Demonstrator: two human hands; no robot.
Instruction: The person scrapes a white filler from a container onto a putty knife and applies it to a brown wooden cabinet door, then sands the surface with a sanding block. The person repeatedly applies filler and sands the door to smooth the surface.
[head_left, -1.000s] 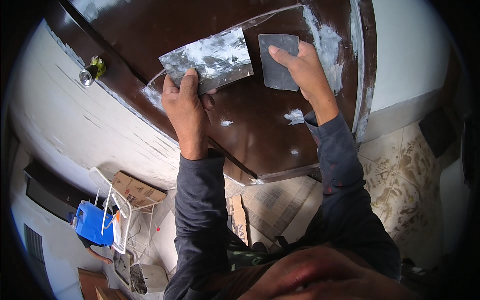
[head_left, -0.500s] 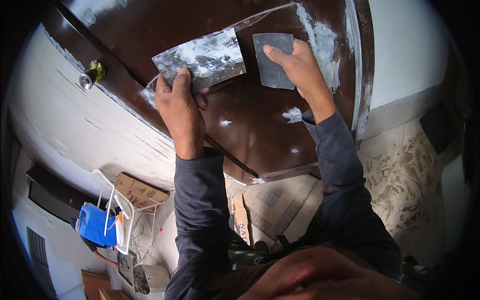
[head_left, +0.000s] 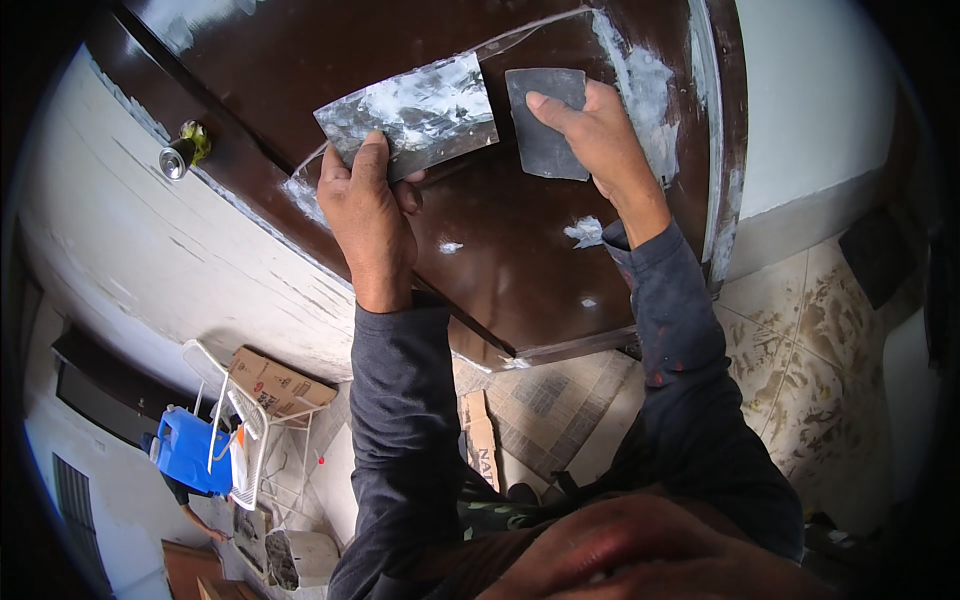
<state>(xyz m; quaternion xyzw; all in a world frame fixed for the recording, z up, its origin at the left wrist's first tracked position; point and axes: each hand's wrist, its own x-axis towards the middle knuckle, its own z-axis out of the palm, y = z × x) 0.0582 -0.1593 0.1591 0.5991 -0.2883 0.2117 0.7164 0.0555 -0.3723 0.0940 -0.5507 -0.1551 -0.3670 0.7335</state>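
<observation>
L hand [head_left: 368, 215] is closed round the lower edge of a wide putty blade [head_left: 410, 115], thumb wrapped under, fingers hidden behind it; the blade is smeared w/ white filler and sits flat-ish against the brown door [head_left: 520, 260], tilted up toward the R hand. R hand [head_left: 600, 140] is just beside it, to the right, holding a smaller dark scraper [head_left: 545, 125]: thumb laid over its face near the top, other fingers curled behind the right edge, so it's pinched btwn thumb and fingers. Scraper and blade are near each other w/ a thin gap; can't tell if the corners touch. Scraper face lies against the door. White filler streak [head_left: 640, 85] runs on the door right by the R hand, and small white dabs [head_left: 585, 232] sit below the R wrist, btwn the two forearms. Both arms wear dark long sleeves [head_left: 400, 420]. Up-left of the L hand, well apart, a metal door knob [head_left: 178, 158] sticks out at the door edge. Below the L elbow, far off: white wire rack [head_left: 235, 410] w/ a cardboard box [head_left: 275, 380] on it, and a blue jug [head_left: 188, 452] beside. Tiled floor [head_left: 800, 330] lies right of the R sleeve.
</observation>
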